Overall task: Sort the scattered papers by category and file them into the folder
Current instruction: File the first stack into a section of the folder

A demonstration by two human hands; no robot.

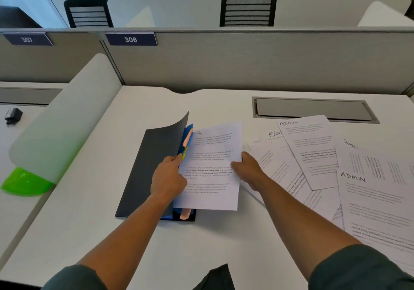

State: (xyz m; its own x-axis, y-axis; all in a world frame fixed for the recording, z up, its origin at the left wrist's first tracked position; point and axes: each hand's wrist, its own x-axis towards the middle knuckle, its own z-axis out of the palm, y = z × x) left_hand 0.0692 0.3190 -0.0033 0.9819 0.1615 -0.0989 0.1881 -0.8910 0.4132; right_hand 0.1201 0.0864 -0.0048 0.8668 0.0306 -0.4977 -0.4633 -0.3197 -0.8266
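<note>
Seen from above, over two bare forearms reaching across a white bench (pixel 94 200). Left hand (pixel 168 176) closed, fingers curled around the lifted cover and coloured dividers of a dark folder (pixel 143 171), propping it ajar. Right hand (pixel 248 169) also closed, thumb on top and fingers beneath, pinching the right edge of a printed sheet headed "HR" (pixel 212 168). Sheet hanging between the two hands, its left edge tucked just past the left thumb, among blue and peach dividers (pixel 187 140) and a small yellow tab (pixel 184 154). To the right of the right hand, a loose overlapping spread of scattered papers (pixel 313 168), some marked "ADMIN", others apparently "FIN", still unfiled. Filing only begun, by the look of it. Risks from here: sheet slipping behind the wrong divider, since several tabs bunch together under the left thumb and the intended slot cannot be told apart; corner catching on a divider edge and creasing, given a one-sided grip and a visibly bowed page; cover dropping shut on the half-inserted sheet if the left grip loosens; right forearm, hovering close over the pile, brushing the loose pages and mixing categories further. Near the left forearm, nothing but bare bench; well beyond the left hand, a translucent green panel (pixel 26 182) on the neighbouring desk.
</note>
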